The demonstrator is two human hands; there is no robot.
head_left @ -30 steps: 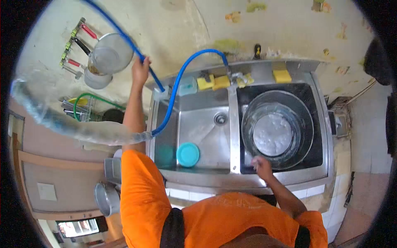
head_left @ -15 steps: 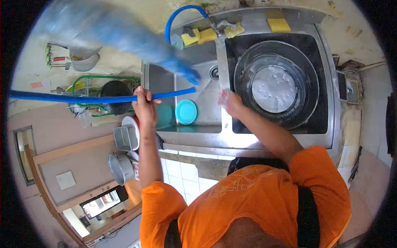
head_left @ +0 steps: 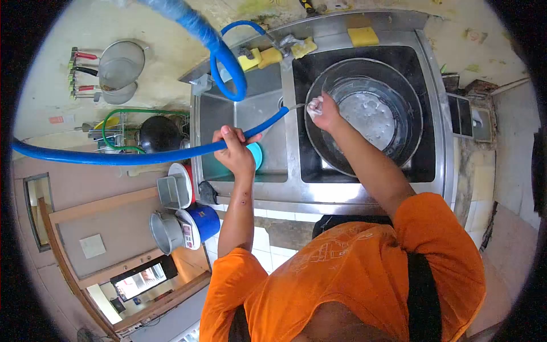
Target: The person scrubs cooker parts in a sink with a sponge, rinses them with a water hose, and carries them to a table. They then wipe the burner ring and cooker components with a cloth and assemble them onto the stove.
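Note:
My left hand [head_left: 236,149] is wrapped round a blue hose [head_left: 165,156] over the left sink basin [head_left: 270,159]. Water comes from the hose's end beside the divider, towards my right hand [head_left: 323,112]. That hand is closed with whitish foam on its fingers, above the left rim of a large dark pot [head_left: 420,114]. Whatever it may hold is too small to make out. Foamy water [head_left: 370,122] fills the pot's inner part. A turquoise bowl [head_left: 257,155] lies in the left basin, partly behind my left hand.
Yellow sponges [head_left: 363,37] lie on the back ledge near the tap [head_left: 279,43]. A plastic-wrapped hose [head_left: 191,20] loops above the left basin. Strainers [head_left: 121,65] hang on the left wall. A dark wok [head_left: 159,135] and a metal pot [head_left: 165,232] are at the left.
The hose end and my left hand have moved right across the left basin. My right hand has moved from the divider to the pot's rim. The plastic-wrapped hose has swung away.

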